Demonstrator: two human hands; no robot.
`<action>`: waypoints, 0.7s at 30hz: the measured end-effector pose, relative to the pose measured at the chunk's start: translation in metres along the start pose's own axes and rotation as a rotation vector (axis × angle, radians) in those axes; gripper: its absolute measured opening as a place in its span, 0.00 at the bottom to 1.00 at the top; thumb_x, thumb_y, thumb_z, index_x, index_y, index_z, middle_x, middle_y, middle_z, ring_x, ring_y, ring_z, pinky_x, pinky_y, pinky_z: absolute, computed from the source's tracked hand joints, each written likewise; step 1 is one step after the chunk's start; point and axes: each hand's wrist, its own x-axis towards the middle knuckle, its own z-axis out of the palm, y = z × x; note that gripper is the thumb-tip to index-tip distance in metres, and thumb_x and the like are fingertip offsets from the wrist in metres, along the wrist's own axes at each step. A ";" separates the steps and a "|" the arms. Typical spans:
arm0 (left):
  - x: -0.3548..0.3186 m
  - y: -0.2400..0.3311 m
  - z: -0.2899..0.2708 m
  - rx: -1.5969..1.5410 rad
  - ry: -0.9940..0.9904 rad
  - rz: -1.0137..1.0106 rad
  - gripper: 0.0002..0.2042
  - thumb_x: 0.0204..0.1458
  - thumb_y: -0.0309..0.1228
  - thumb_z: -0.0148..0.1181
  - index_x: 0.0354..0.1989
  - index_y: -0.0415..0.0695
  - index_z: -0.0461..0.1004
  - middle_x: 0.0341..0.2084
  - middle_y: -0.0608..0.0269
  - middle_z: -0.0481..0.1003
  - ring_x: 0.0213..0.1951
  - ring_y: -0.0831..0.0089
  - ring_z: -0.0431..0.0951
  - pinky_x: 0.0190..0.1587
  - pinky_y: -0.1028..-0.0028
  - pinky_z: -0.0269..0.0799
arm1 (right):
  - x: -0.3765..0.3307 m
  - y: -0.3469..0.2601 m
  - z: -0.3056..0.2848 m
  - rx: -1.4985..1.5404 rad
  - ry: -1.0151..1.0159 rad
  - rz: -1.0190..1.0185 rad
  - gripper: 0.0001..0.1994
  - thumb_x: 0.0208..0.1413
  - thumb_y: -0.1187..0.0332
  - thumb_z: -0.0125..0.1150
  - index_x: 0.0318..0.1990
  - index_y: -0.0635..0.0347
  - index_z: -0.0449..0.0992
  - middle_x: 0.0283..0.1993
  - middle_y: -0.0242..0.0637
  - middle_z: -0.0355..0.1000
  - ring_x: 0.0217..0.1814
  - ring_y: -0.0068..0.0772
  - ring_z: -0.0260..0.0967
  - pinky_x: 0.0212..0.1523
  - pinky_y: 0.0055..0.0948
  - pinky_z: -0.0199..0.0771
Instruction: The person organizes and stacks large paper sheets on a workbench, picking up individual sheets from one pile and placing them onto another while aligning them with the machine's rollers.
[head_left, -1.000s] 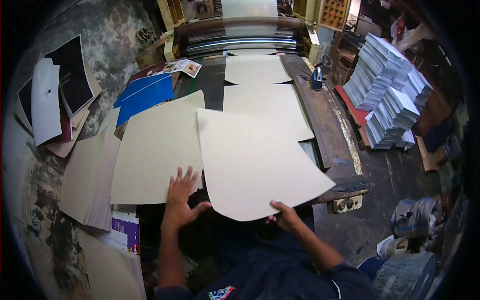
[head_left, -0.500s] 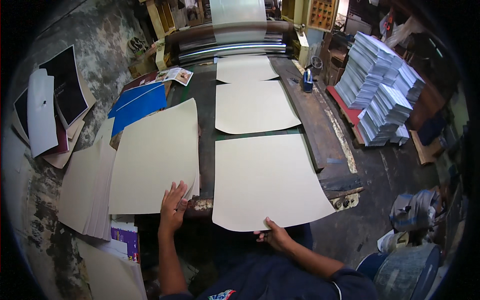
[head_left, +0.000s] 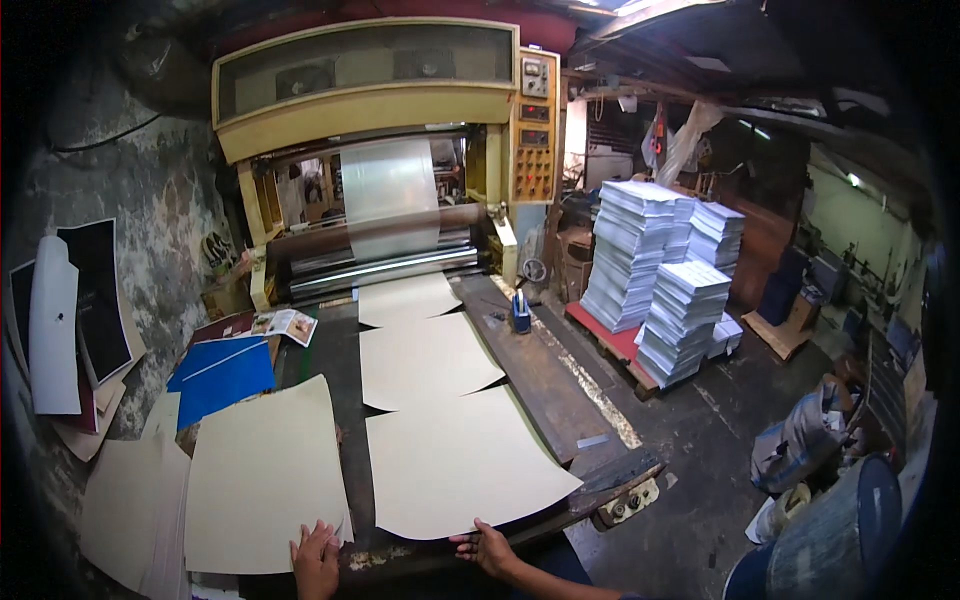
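My right hand (head_left: 487, 549) is at the near edge of a large cream paper sheet (head_left: 460, 465) on the machine's feed table. Its thumb lies on top, with the other fingers at and below the edge. Ahead, a second cream sheet (head_left: 425, 360) and a third (head_left: 405, 298) lie in line toward the rollers (head_left: 385, 270), nearly edge to edge. My left hand (head_left: 316, 560) rests with fingers spread on the near right corner of a cream sheet stack (head_left: 262, 475), left of the table.
Clear film (head_left: 390, 195) runs down into the yellow-framed machine (head_left: 370, 125). A blue tape dispenser (head_left: 520, 312) stands on the table's right side. Tall paper stacks (head_left: 630, 255) sit on a pallet at right. A blue drum (head_left: 830, 530) is at lower right; blue sheets (head_left: 225, 378) lie left.
The view has tilted upward, showing more of the machine. The nearest sheet has moved forward, closing the gap to the sheet ahead. My right hand stays at its near edge.
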 end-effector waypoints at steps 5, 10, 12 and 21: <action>-0.004 -0.007 0.003 -0.053 0.112 -0.010 0.21 0.61 0.45 0.53 0.48 0.38 0.77 0.52 0.49 0.75 0.64 0.50 0.64 0.68 0.52 0.47 | -0.003 0.001 0.019 0.048 0.047 -0.095 0.21 0.67 0.57 0.45 0.63 0.51 0.53 0.54 0.47 0.70 0.45 0.38 0.72 0.49 0.44 0.76; 0.007 -0.016 -0.006 -0.907 0.446 -0.277 0.23 0.62 0.45 0.53 0.43 0.29 0.74 0.37 0.50 0.77 0.44 0.62 0.76 0.52 0.64 0.69 | -0.006 0.008 0.013 0.020 0.106 -0.155 0.33 0.66 0.57 0.47 0.71 0.55 0.40 0.58 0.47 0.68 0.47 0.37 0.71 0.48 0.41 0.76; 0.004 -0.010 -0.013 -0.916 0.544 -0.258 0.23 0.63 0.43 0.52 0.47 0.30 0.73 0.40 0.51 0.77 0.44 0.61 0.77 0.53 0.64 0.68 | -0.010 0.005 0.014 0.020 0.098 -0.137 0.32 0.66 0.57 0.48 0.71 0.56 0.44 0.57 0.46 0.68 0.46 0.37 0.71 0.48 0.40 0.76; -0.034 0.057 -0.012 -0.264 0.157 0.287 0.23 0.59 0.52 0.52 0.37 0.44 0.82 0.34 0.60 0.82 0.54 0.55 0.75 0.69 0.49 0.42 | -0.027 -0.047 0.019 -0.138 -0.116 -0.122 0.30 0.63 0.50 0.52 0.67 0.58 0.60 0.57 0.40 0.69 0.45 0.31 0.70 0.50 0.37 0.72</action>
